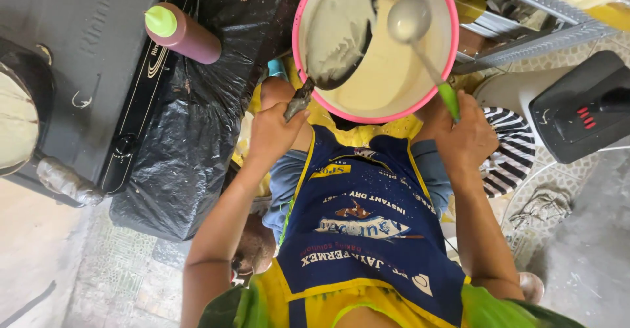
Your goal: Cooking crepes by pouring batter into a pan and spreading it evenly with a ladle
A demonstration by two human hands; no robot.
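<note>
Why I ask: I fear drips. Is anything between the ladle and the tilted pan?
Nothing visible. The ladle in the right hand hangs over the batter bowl, beside the pan held by the left hand.

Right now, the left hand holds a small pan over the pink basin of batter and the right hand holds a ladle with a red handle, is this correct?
Not quite. The head view shows that the ladle in the right hand has a green handle, not red. The rest is right: the left hand holds the small pan over the pink basin of batter.
</note>
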